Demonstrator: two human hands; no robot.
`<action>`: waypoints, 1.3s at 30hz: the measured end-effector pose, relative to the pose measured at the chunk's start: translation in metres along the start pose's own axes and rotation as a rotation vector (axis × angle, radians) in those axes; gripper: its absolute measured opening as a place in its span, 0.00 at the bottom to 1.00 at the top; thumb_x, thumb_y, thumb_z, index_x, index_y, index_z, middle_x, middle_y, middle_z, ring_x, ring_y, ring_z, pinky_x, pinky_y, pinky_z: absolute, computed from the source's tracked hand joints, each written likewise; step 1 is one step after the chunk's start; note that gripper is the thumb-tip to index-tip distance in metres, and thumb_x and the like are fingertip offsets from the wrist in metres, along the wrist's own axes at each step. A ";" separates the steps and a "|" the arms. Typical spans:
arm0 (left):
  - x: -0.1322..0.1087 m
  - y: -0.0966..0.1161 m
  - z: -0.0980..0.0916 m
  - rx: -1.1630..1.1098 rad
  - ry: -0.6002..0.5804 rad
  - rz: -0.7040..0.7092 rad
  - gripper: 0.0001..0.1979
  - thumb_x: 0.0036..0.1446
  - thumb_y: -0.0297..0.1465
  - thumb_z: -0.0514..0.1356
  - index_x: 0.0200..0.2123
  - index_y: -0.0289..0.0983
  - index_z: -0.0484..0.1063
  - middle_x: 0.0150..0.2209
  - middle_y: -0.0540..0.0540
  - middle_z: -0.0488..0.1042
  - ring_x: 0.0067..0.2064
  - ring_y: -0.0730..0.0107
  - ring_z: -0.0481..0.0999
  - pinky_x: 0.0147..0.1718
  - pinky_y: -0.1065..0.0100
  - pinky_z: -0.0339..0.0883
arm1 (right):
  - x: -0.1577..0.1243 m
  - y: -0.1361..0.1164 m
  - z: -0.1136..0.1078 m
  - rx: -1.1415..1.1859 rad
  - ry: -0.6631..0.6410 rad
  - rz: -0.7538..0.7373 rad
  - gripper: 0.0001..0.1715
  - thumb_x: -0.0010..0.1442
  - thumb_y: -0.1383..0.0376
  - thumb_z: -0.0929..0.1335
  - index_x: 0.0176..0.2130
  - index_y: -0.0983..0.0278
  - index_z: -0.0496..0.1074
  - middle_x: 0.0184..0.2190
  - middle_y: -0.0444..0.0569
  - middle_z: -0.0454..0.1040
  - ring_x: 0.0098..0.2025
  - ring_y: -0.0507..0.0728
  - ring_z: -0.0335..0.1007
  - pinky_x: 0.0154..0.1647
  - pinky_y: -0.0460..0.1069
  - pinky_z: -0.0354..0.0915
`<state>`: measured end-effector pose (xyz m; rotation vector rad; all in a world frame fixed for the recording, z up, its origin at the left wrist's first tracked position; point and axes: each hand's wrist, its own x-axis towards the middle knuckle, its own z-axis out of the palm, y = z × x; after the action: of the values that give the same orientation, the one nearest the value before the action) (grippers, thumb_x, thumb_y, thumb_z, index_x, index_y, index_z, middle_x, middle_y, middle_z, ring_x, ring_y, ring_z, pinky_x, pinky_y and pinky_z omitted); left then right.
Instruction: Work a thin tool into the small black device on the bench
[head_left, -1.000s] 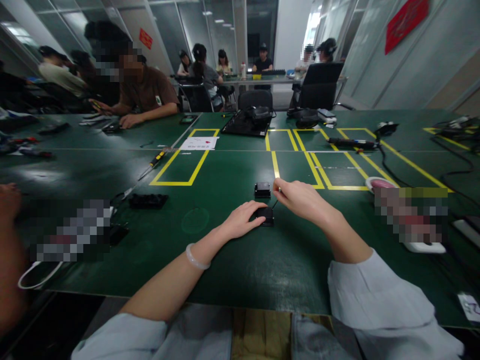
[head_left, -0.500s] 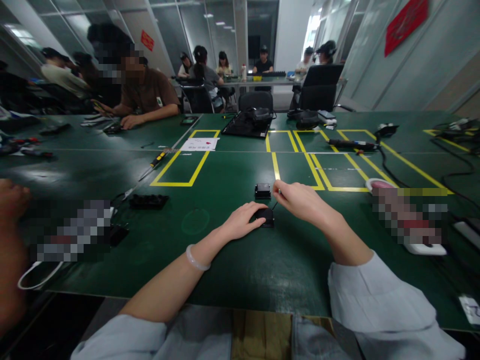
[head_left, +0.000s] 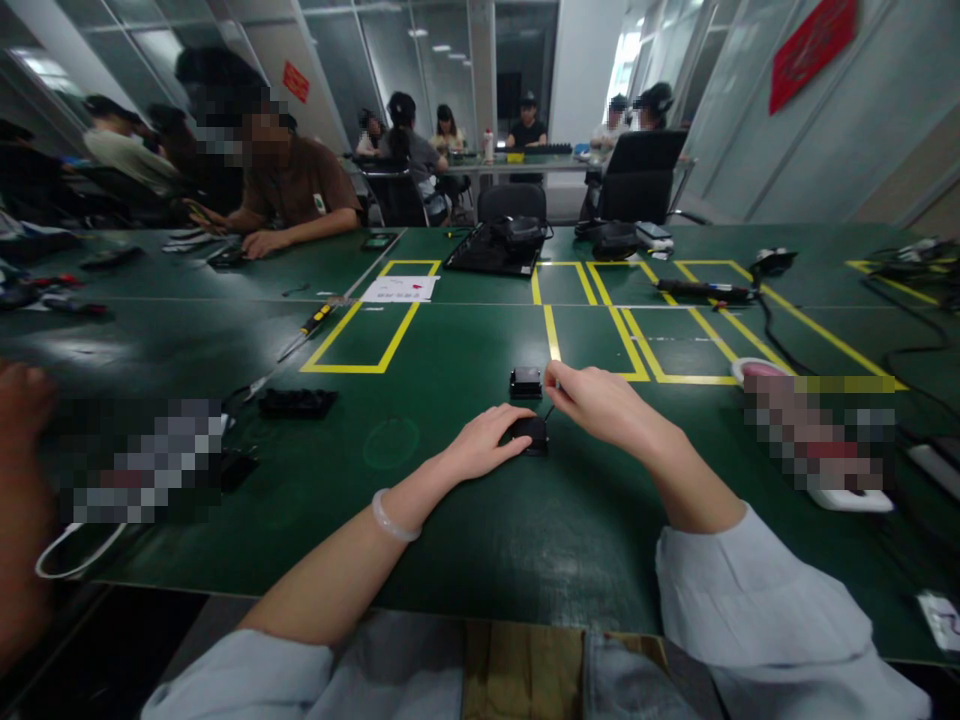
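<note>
My left hand [head_left: 491, 440] is closed on a small black block [head_left: 538, 432] lying on the green table. Its fingers rest over the far side and the thumb over the near side, covering the block's left part. My right hand [head_left: 577, 390] pinches a thin, dark, rod-like tool [head_left: 550, 410] just above and right of that block. The tool's shaft slants down to the block's far right corner; its upper end is hidden in my fingers. A second black block [head_left: 526, 381], with small tabs at its sides, sits just beyond the first, close to my right fingertips.
Yellow tape [head_left: 345, 369] marks rectangles on the table. A blurred-out power strip [head_left: 851, 497] lies right, another blurred object [head_left: 150, 460] left, near a black part [head_left: 298, 401] and a screwdriver [head_left: 315, 320]. Another person's arm [head_left: 22, 500] is at the left edge; a co-worker [head_left: 300, 190] sits opposite.
</note>
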<state>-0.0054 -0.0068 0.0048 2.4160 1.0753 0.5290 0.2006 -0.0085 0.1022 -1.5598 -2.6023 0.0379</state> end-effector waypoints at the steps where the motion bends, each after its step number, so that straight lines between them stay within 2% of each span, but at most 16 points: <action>1: 0.000 0.001 0.000 0.000 -0.001 0.000 0.18 0.65 0.39 0.52 0.56 0.41 0.63 0.50 0.43 0.70 0.50 0.59 0.70 0.50 0.58 0.65 | 0.000 0.000 -0.001 0.003 -0.001 -0.002 0.11 0.67 0.62 0.56 0.43 0.61 0.63 0.30 0.48 0.75 0.29 0.56 0.70 0.25 0.47 0.45; 6: 0.000 0.001 0.000 -0.002 0.006 0.004 0.18 0.65 0.39 0.52 0.55 0.41 0.64 0.50 0.43 0.70 0.50 0.59 0.70 0.50 0.58 0.64 | -0.001 -0.001 -0.001 0.032 -0.021 -0.014 0.10 0.66 0.63 0.56 0.44 0.62 0.63 0.31 0.48 0.75 0.30 0.55 0.69 0.26 0.47 0.47; 12: 0.000 -0.001 0.001 -0.005 0.002 0.002 0.18 0.65 0.39 0.52 0.56 0.41 0.63 0.50 0.43 0.70 0.50 0.59 0.70 0.50 0.58 0.64 | 0.001 0.001 0.002 0.031 -0.020 -0.003 0.13 0.67 0.58 0.56 0.44 0.61 0.64 0.30 0.48 0.75 0.30 0.55 0.69 0.26 0.47 0.47; 24: 0.000 -0.002 0.003 0.003 0.016 0.009 0.18 0.65 0.39 0.53 0.55 0.42 0.64 0.49 0.43 0.70 0.50 0.59 0.70 0.50 0.58 0.64 | -0.001 -0.001 -0.001 0.038 -0.019 -0.015 0.10 0.64 0.65 0.58 0.45 0.62 0.63 0.30 0.48 0.75 0.29 0.55 0.69 0.26 0.47 0.46; 31: 0.000 -0.002 0.002 -0.003 0.010 -0.001 0.18 0.64 0.39 0.53 0.56 0.42 0.63 0.50 0.43 0.70 0.50 0.59 0.70 0.51 0.58 0.64 | 0.001 0.000 0.002 0.070 -0.006 0.013 0.11 0.67 0.59 0.57 0.43 0.60 0.62 0.30 0.47 0.75 0.30 0.55 0.68 0.26 0.46 0.47; 39: 0.000 -0.001 0.001 -0.002 0.009 -0.001 0.18 0.65 0.39 0.52 0.55 0.41 0.64 0.50 0.43 0.70 0.50 0.59 0.70 0.51 0.58 0.64 | 0.000 -0.001 -0.001 0.021 -0.022 0.002 0.12 0.67 0.61 0.55 0.46 0.61 0.62 0.30 0.48 0.74 0.29 0.55 0.69 0.26 0.47 0.46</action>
<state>-0.0058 -0.0068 0.0032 2.4140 1.0789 0.5413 0.2001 -0.0091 0.1029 -1.5635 -2.6081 0.0823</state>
